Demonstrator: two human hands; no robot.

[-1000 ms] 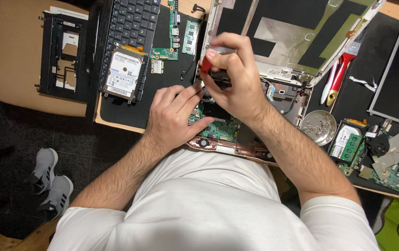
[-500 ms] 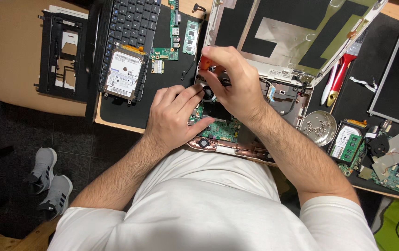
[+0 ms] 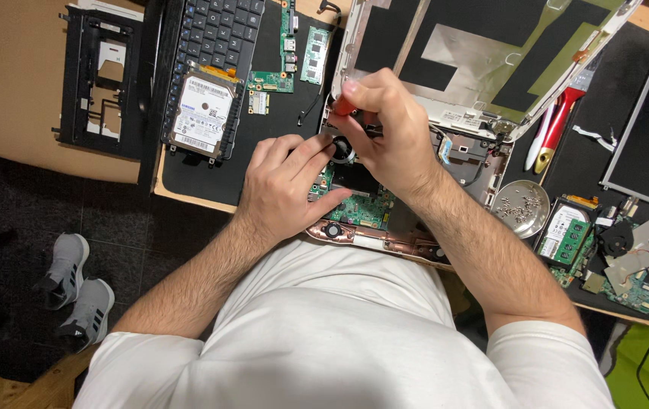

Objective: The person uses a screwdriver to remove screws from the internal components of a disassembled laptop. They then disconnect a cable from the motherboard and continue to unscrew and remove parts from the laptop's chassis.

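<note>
So the big open laptop chassis is sitting right at the near edge of the desk, coppery-pink plastic rim, with the green motherboard exposed in the middle. Behind it the lid shell is lying open, dull grey metal with black and olive patches stuck on.

The right hand is gripping a red-handled screwdriver, fingers curled tight around the handle, tip going down somewhere near the small round black fan. I can't make out the tip itself, the hand is hiding it. The left hand is lying flat on the board with fingers loosely spread, index reaching toward the fan, not clamped on anything.

If you're doing this kind of job: I'd be keeping the driver dead vertical and pressing down before turning, because those tiny screws probably strip easily. Bracing with the free hand like this looks sensible, just stay off the components.

Smaller stuff: black keyboard at the far left, a silver hard drive with a white label just in front of it, a shiny metal dish of loose screws on the right, and a green memory stick up at the far side.
</note>
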